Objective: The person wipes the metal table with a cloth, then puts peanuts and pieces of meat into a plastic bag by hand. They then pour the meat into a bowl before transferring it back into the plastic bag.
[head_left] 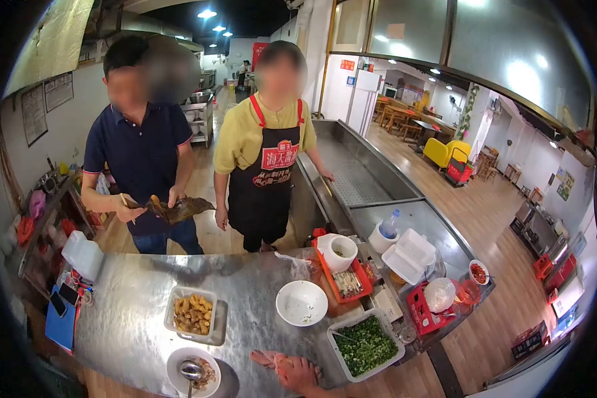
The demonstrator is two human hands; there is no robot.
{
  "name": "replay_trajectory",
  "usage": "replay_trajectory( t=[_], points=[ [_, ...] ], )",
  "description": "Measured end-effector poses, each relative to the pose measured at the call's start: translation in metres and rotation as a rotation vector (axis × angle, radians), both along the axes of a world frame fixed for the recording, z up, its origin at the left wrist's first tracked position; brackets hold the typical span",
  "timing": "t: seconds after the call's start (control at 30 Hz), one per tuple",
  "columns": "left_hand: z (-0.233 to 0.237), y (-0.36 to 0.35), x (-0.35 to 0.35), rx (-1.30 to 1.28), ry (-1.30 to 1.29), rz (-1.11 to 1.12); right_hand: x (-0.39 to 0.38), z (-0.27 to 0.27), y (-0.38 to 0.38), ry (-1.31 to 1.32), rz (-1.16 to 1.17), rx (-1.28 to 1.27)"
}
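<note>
My right hand point(297, 373) is low in the view, on the metal table point(245, 265), with its fingers curled at a pinkish item point(266, 359) that I cannot make out clearly. My left hand is out of view. To the left of my right hand stands a white bowl point(172, 371) with a spoon point(191, 370) and some chopped food. A tub of chopped green onions point(366, 343) is to the right. Farther back are an empty white bowl point(301, 304) and a clear tub of yellowish-brown food pieces point(193, 314).
Across the table, one person point(138, 146) holds a dark, leaf-like sheet; another point(262, 152) wears an apron. A red basket point(353, 290), white container point(340, 253) and foam box point(410, 255) stand right. Phones point(58, 304) and a blue clipboard point(61, 326) lie left.
</note>
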State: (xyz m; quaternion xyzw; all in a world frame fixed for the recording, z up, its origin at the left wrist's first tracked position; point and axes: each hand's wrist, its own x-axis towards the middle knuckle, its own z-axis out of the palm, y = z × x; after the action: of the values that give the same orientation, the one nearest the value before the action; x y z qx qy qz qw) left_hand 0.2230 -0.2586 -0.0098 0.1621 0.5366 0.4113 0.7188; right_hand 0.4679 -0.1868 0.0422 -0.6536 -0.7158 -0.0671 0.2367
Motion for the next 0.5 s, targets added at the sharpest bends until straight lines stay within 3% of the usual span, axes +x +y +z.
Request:
replay_trajectory(
  t=[0.37, 0.43, 0.5],
  points=[
    [0.011, 0.002, 0.002, 0.018, 0.022, -0.013, -0.003, 0.009, 0.016, 0.056, -0.031, -0.013],
    [0.012, 0.002, 0.002, 0.029, 0.026, -0.003, -0.002, 0.016, 0.019, -0.048, -0.07, -0.051],
    [0.015, 0.001, 0.003, 0.065, 0.036, 0.013, 0.004, 0.013, 0.022, -0.011, 0.005, -0.056]
  ],
)
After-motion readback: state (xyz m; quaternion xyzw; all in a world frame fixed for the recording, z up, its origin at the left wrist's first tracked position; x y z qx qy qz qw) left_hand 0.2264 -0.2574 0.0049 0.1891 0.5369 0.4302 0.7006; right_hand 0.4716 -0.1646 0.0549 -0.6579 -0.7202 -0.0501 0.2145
